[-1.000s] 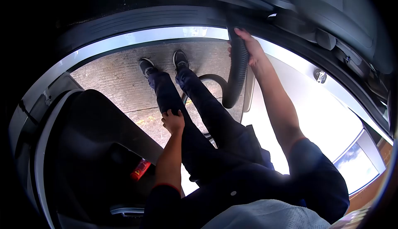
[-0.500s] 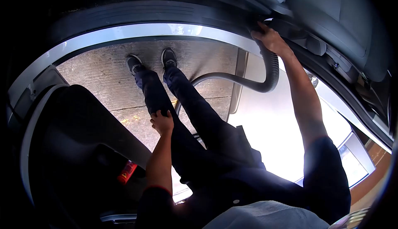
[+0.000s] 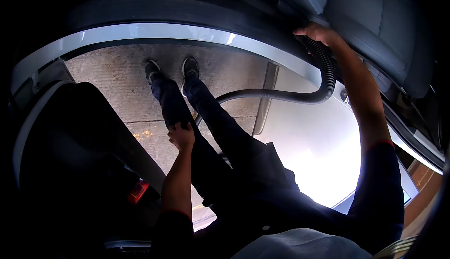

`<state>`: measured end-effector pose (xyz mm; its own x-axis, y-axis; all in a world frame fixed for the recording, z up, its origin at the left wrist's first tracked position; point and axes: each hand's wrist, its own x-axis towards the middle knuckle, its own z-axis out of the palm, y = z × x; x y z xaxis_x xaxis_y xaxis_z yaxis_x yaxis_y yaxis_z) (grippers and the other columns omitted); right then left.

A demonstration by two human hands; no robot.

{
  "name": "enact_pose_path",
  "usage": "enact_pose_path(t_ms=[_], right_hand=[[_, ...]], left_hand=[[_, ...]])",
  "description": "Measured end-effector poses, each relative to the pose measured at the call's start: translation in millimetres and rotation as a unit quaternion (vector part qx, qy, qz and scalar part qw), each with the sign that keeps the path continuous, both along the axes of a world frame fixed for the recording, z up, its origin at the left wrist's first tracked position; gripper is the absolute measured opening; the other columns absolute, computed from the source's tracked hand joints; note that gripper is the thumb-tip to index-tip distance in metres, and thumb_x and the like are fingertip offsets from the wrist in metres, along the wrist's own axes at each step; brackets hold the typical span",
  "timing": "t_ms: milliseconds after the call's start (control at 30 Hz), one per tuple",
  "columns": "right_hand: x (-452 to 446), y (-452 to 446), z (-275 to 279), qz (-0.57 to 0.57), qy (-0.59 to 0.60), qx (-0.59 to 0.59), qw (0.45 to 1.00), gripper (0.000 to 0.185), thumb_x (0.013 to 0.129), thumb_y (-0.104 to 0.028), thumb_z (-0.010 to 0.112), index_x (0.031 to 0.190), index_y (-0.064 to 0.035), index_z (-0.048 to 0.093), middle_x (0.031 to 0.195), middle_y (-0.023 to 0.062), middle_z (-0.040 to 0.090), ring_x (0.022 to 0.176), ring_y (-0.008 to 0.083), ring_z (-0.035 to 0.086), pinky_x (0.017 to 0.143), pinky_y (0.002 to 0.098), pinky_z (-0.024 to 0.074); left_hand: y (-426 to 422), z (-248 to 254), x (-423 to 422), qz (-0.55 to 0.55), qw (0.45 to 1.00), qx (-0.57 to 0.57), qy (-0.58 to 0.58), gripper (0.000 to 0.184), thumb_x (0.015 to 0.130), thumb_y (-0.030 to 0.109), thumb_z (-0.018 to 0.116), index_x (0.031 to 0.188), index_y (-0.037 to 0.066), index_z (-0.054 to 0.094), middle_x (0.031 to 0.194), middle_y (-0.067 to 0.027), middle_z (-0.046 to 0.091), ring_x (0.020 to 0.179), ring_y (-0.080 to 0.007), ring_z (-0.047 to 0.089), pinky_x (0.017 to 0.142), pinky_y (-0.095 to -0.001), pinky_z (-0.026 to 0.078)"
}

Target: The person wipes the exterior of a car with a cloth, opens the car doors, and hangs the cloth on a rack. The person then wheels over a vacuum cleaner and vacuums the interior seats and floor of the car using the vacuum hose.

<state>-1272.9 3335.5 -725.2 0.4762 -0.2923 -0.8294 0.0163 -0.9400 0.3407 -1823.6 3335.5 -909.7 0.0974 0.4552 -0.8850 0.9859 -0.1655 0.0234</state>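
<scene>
My right hand (image 3: pixel 321 34) is closed round the end of a black ribbed vacuum hose (image 3: pixel 329 69), low beside the car seat (image 3: pixel 375 29). The hose's tip is hidden in the dark by the seat base. From the hand, the hose bends down over the door sill (image 3: pixel 187 31) and runs left behind my legs. My left hand (image 3: pixel 182 136) rests on my left trouser leg (image 3: pixel 171 102) near the knee, thumb and fingers apart and bent over the cloth, with nothing in it.
An open car door (image 3: pixel 79 141) with a dark inner panel stands at the left. In its pocket is a red object (image 3: pixel 138 192) with a warning triangle. My shoes (image 3: pixel 190 66) stand on rough concrete (image 3: pixel 117 73). A bright white car panel (image 3: pixel 300 137) is at the right.
My right hand has moved right and slightly up with the hose, closer to the seat. The hose's bend has shifted right. My left hand stays on the leg.
</scene>
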Motion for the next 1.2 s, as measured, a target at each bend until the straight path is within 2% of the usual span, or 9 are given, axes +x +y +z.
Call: enact_pose_path(t_ms=[100, 167, 233, 633, 767, 833, 967, 1067, 1200], right_hand=[[-23, -22, -11, 0.102, 0.016, 0.181, 0.978, 0.056, 0.087, -0.037, 0.068, 0.123, 0.003, 0.055, 0.104, 0.0208, 0.064, 0.073, 0.028, 0.066, 0.062, 0.036, 0.0572], [-57, -6, 3, -0.037, -0.022, 0.168, 0.985, 0.061, 0.085, -0.038, 0.068, 0.126, 0.0052, 0.053, 0.111, 0.0221, 0.063, 0.092, 0.0306, 0.065, 0.078, 0.0367, 0.0541], [-64, -54, -26, 0.125, -0.096, 0.231, 0.96, 0.072, 0.086, -0.041, 0.063, 0.139, 0.0039, 0.043, 0.126, 0.0259, 0.057, 0.109, 0.0292, 0.06, 0.092, 0.0355, 0.0482], [-187, 1, -58, -0.043, -0.065, 0.322, 0.944, 0.084, 0.085, -0.04, 0.064, 0.151, -0.0062, 0.024, 0.098, 0.0193, 0.067, 0.081, 0.0253, 0.067, 0.079, 0.0328, 0.0511], [-195, 17, -27, 0.061, -0.077, 0.358, 0.929, 0.082, 0.087, -0.038, 0.064, 0.152, -0.0124, 0.023, 0.089, 0.0189, 0.068, 0.08, 0.0274, 0.069, 0.077, 0.0319, 0.0504], [-190, 27, -19, 0.047, -0.063, 0.354, 0.932, 0.082, 0.085, -0.038, 0.066, 0.153, -0.0185, 0.025, 0.096, 0.0118, 0.067, 0.086, 0.0186, 0.065, 0.084, 0.029, 0.0481], [-182, 60, -57, 0.103, -0.055, 0.308, 0.944, 0.089, 0.084, -0.049, 0.061, 0.153, -0.0116, 0.019, 0.087, 0.02, 0.069, 0.081, 0.0299, 0.07, 0.075, 0.0334, 0.0521], [-211, 87, -57, 0.015, -0.06, 0.323, 0.944, 0.09, 0.084, -0.049, 0.063, 0.152, -0.0085, 0.02, 0.086, 0.0168, 0.068, 0.081, 0.0243, 0.068, 0.073, 0.0314, 0.0511], [-235, 110, -60, -0.101, -0.014, 0.424, 0.9, 0.09, 0.084, -0.048, 0.066, 0.153, -0.0132, 0.019, 0.111, 0.0172, 0.066, 0.105, 0.0253, 0.064, 0.091, 0.0305, 0.0459]], left_hand=[[-4, 1, 4, -0.005, 1.0, -0.007, 0.007, 0.047, 0.084, 0.043, 0.063, 0.117, 0.01, 0.06, 0.127, -0.0191, 0.046, 0.115, -0.0401, 0.046, 0.095, -0.0521, 0.041], [-7, -1, 3, -0.006, 1.0, -0.001, 0.009, 0.048, 0.083, 0.043, 0.064, 0.117, 0.01, 0.06, 0.126, -0.0194, 0.046, 0.114, -0.0401, 0.046, 0.094, -0.0518, 0.041], [-10, -4, 0, -0.013, 1.0, 0.009, 0.003, 0.048, 0.083, 0.043, 0.064, 0.117, 0.01, 0.06, 0.126, -0.0196, 0.046, 0.114, -0.04, 0.046, 0.094, -0.0514, 0.042], [-2, 6, 11, 0.007, 1.0, -0.016, 0.018, 0.048, 0.084, 0.042, 0.063, 0.116, 0.006, 0.06, 0.127, -0.0193, 0.044, 0.12, -0.0395, 0.043, 0.098, -0.0509, 0.04], [5, 12, 17, 0.019, 1.0, -0.016, 0.009, 0.048, 0.084, 0.042, 0.062, 0.117, 0.006, 0.06, 0.128, -0.0191, 0.044, 0.121, -0.04, 0.042, 0.099, -0.0511, 0.039], [3, 7, 19, 0.016, 1.0, -0.008, 0.01, 0.049, 0.084, 0.043, 0.061, 0.117, 0.006, 0.059, 0.128, -0.0193, 0.044, 0.122, -0.04, 0.041, 0.099, -0.0513, 0.038], [6, 8, 26, 0.01, 1.0, 0.0, 0.015, 0.051, 0.084, 0.044, 0.061, 0.119, 0.007, 0.059, 0.129, -0.0192, 0.043, 0.123, -0.0399, 0.041, 0.1, -0.0517, 0.038], [8, 6, 23, 0.025, 0.999, -0.015, 0.018, 0.051, 0.084, 0.044, 0.061, 0.12, 0.007, 0.058, 0.13, -0.0191, 0.044, 0.122, -0.0396, 0.042, 0.099, -0.052, 0.038], [15, 9, 26, 0.036, 0.999, -0.013, 0.018, 0.05, 0.085, 0.046, 0.06, 0.119, 0.008, 0.059, 0.129, -0.0183, 0.045, 0.121, -0.0391, 0.043, 0.099, -0.0516, 0.038]])
